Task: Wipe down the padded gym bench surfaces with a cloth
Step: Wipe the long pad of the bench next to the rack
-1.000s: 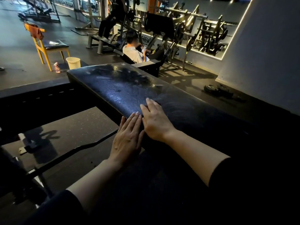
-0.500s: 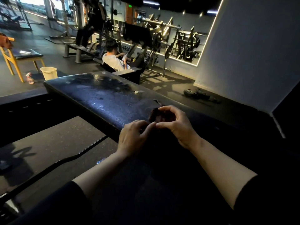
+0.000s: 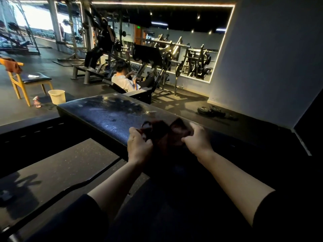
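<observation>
Both hands spread a dark cloth above the padded bench.

The left hand (image 3: 139, 147) and right hand (image 3: 198, 141) each have fingers clamped on the dark reddish cloth (image 3: 166, 132), held between them over the black bench pad (image 3: 104, 116). No writing is readable.

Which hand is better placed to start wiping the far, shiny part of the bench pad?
Probably the left hand: it grips the cloth on the side facing the glossy pad. The right hand holds it farther away.
</observation>
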